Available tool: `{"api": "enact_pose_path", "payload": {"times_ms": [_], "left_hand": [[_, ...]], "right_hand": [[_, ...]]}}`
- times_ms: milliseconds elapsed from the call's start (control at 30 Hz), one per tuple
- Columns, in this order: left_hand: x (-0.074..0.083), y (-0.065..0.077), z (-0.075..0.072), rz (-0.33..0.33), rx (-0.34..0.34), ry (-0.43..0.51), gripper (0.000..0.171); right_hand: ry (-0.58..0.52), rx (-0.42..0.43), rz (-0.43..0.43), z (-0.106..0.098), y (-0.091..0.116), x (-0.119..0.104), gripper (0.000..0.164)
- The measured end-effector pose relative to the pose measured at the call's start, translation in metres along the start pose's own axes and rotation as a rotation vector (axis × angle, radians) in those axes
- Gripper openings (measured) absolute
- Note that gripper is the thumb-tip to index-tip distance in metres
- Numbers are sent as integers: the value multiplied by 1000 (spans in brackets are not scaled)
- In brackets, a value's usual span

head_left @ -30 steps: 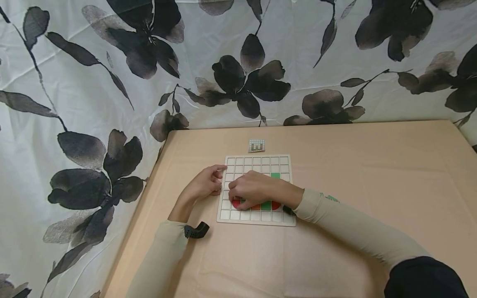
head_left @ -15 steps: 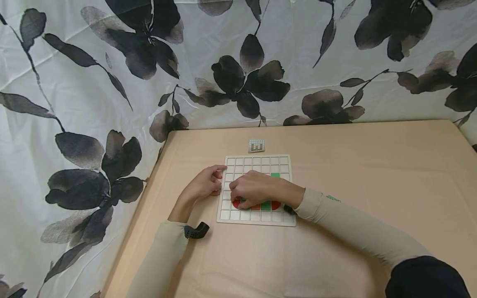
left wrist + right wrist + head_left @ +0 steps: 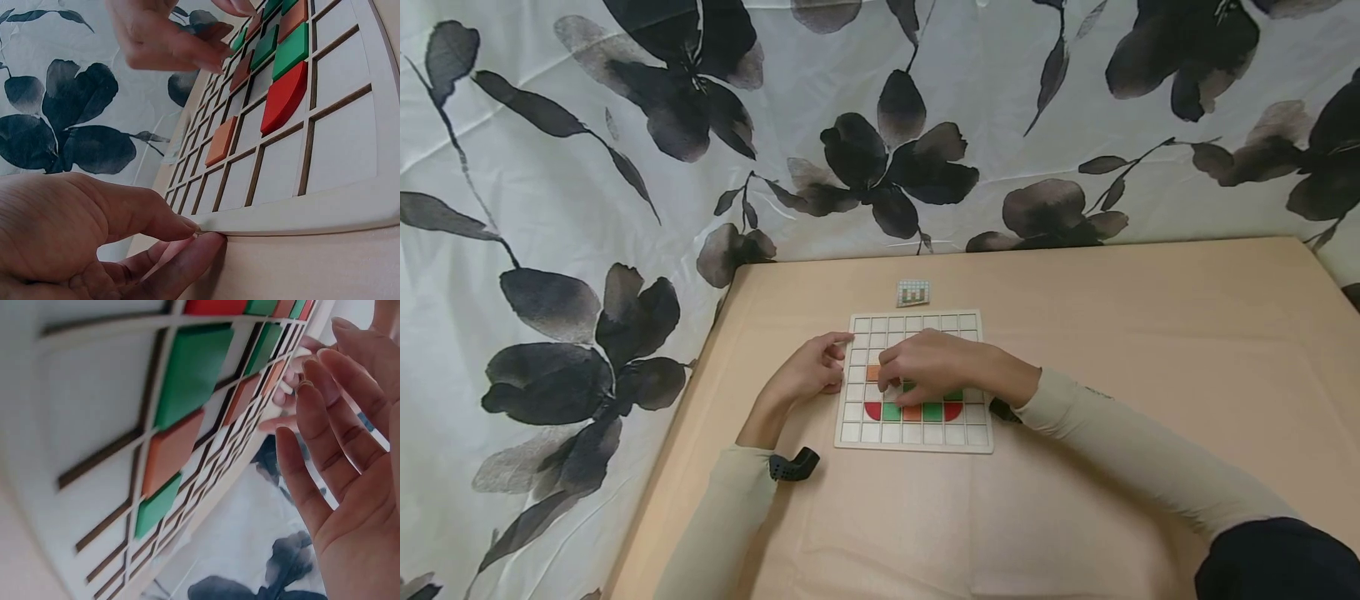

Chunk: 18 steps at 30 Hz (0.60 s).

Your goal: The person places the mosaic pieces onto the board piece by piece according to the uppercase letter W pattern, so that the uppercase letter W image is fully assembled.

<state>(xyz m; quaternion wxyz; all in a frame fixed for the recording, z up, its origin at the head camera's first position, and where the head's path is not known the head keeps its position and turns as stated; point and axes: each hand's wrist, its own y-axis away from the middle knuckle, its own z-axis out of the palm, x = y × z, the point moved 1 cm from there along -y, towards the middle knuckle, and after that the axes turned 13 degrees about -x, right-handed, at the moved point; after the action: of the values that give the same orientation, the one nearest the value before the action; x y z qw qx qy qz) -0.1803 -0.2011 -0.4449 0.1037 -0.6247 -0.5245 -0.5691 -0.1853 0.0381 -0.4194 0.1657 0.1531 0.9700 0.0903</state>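
A white grid board [image 3: 857, 439] lies on the table with red, green and orange tiles in its squares. One near row runs from a red rounded tile [image 3: 872, 411] through green and orange to another red tile [image 3: 952, 412]. My left hand [image 3: 808, 367] is at the board's left edge; in the left wrist view its thumb and a fingertip touch the rim. My right hand [image 3: 936, 362] hovers over the middle of the board, fingers loosely bent. In the right wrist view nothing shows between those fingers. An orange tile [image 3: 222, 142] sits alone near the left side.
A small card [image 3: 913, 292] with a grid and brown bars printed on it lies just beyond the board. The wooden table [image 3: 1112, 333] stretches to both sides. A floral curtain [image 3: 820, 67] hangs behind it and on the left.
My right hand has lifted off the near-left red tile and moved right and farther away, baring that row and an orange tile. The left hand stays at the board's edge.
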Motion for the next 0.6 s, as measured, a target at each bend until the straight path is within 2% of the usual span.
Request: {"api": "enact_pose_path", "payload": {"times_ms": [233, 400, 600], "left_hand": [[-3, -1, -1, -7, 0, 13, 63], [-2, 0, 0, -2, -1, 18, 64], [-1, -1, 0, 1, 2, 21, 64]], "right_hand": [[-36, -2, 24, 3, 20, 11, 22], [-95, -13, 83, 3, 38, 16, 23], [-100, 6, 152, 3, 60, 22, 22]]}}
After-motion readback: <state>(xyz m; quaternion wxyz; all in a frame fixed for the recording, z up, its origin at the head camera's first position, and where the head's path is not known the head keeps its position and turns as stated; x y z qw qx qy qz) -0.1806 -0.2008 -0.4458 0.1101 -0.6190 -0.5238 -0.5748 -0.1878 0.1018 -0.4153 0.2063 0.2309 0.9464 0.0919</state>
